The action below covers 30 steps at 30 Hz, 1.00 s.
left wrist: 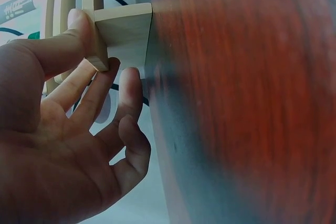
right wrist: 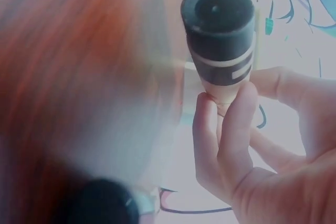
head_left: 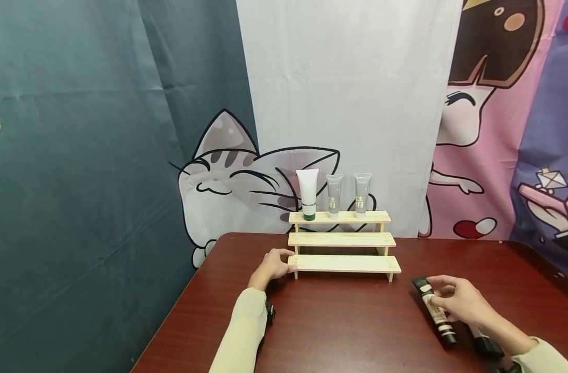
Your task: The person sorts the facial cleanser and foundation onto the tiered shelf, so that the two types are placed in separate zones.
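A three-step pale wooden rack [head_left: 342, 239] stands on the table. My left hand [head_left: 273, 265] pinches the left end of its lowest step; in the left wrist view, the thumb lies on one face of the plank [left wrist: 97, 51] and fingertips touch its other side. To the right of the rack, my right hand [head_left: 466, 300] grips a cream-and-black squeeze tube [head_left: 437, 315]. Its black cap [right wrist: 218, 11] points toward the wrist camera. Beside that tube, partly hidden by the right forearm, is another black-capped tube [head_left: 488, 346].
On the rack's top step stand a white tube [head_left: 308, 191] with a green cap and two grey translucent tubes, one in the middle [head_left: 334, 196] and one further right [head_left: 361, 196]. A cartoon-printed curtain [head_left: 358, 103] hangs behind the reddish-brown table [head_left: 340, 321].
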Tool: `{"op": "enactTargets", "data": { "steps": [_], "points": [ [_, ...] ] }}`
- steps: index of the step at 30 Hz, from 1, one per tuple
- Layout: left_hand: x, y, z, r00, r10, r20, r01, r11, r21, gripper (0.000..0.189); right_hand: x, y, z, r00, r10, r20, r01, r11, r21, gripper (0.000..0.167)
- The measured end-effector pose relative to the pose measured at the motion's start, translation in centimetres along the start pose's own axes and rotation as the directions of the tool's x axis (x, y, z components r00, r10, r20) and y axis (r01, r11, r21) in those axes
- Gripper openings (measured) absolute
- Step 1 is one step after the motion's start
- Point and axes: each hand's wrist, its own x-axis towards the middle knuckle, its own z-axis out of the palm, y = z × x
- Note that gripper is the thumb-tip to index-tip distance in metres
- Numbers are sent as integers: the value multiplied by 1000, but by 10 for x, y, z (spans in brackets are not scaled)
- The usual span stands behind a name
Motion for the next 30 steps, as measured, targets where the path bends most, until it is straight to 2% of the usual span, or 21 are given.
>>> {"op": "enactTargets", "data": {
  "steps": [8,14,30],
  "points": [
    [1,-2,4,1000,6,4,-6,1000,-9,40,4,-10,9,999,-29,-45,32,998,51,53],
    [1,0,4,1000,-4,-1,4,1000,-6,40,10,-21,15,991,-81,-108,88,994,63,54],
    [4,1,2,1000,-4,3,4,1000,13,42,28,-42,33,969,-131,-211,162,977,138,56]
  ]
}}
